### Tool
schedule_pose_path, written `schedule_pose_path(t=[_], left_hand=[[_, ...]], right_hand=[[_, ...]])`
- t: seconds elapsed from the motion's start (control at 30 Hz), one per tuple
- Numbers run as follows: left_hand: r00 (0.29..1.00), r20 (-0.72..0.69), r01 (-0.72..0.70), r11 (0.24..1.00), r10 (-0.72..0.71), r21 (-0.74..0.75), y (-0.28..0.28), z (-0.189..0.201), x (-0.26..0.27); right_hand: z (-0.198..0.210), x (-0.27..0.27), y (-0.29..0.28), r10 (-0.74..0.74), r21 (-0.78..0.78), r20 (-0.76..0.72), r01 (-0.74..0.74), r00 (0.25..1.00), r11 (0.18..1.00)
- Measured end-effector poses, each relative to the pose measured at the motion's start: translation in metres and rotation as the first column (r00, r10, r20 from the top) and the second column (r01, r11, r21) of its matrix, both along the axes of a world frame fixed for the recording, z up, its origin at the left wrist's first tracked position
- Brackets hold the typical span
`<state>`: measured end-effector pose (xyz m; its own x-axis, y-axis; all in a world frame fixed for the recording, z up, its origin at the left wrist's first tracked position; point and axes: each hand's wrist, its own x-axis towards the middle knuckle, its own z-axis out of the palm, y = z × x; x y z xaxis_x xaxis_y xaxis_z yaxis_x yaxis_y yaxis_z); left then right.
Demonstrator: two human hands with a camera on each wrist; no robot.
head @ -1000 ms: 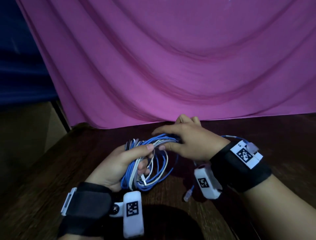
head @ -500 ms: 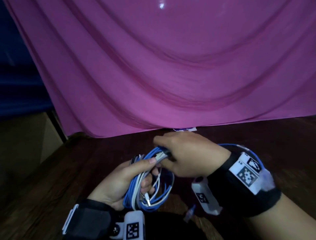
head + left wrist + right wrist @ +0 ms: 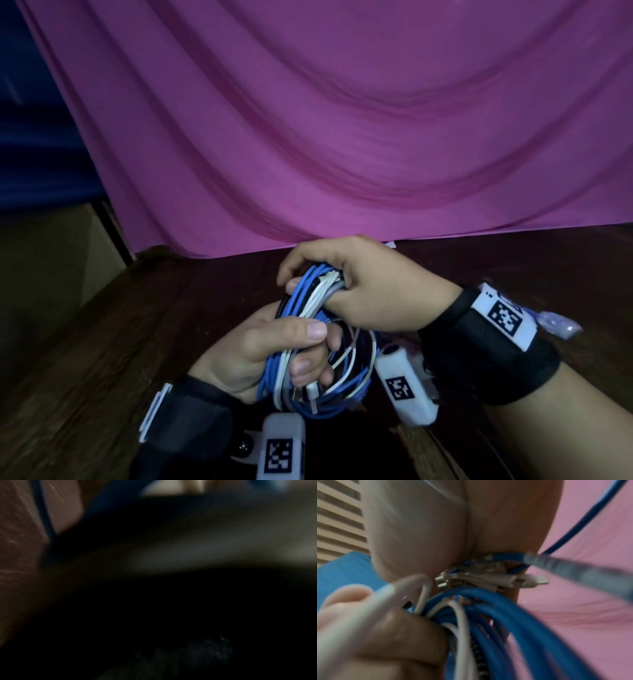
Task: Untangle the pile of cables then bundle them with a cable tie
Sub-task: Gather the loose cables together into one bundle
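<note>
Blue and white cables [image 3: 318,346], coiled, held above table [image 3: 102,359]. Left hand [image 3: 263,349] grips the coil's near side, right hand [image 3: 356,291] its far top. Keep both grips tight so loops stay aligned; no tie visible.

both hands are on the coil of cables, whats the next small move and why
Probably keep the left hand gripping the lower side of the cable coil and let the right hand, now curled round the top, tuck in the loose connector ends sticking out at the bottom. The loops look gathered, but no cable tie is visible in any view, so tidying comes first.
</note>
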<state>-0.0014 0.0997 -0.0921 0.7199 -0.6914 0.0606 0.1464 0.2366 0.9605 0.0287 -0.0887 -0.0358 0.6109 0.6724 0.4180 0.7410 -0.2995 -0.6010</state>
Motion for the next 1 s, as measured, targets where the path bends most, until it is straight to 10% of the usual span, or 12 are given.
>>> schedule_pose_path(t=[0.27, 0.53, 1.0], left_hand=[[0.998, 0.061, 0.008, 0.992, -0.015, 0.127, 0.006, -0.005, 0.000], [0.997, 0.019, 0.072, 0.997, -0.072, -0.018, 0.006, 0.003, 0.001], [0.899, 0.084, -0.437, 0.895, 0.430, 0.092, 0.003, 0.005, 0.004]], right_hand=[[0.005, -0.002, -0.023, 0.124, -0.329, -0.076, -0.142, 0.989, 0.933], [0.006, -0.005, -0.016, 0.116, -0.188, -0.149, -0.143, 0.982, 0.972], [0.006, 0.001, -0.016, -0.004, -0.203, 0.037, 0.012, 0.999, 0.979]])
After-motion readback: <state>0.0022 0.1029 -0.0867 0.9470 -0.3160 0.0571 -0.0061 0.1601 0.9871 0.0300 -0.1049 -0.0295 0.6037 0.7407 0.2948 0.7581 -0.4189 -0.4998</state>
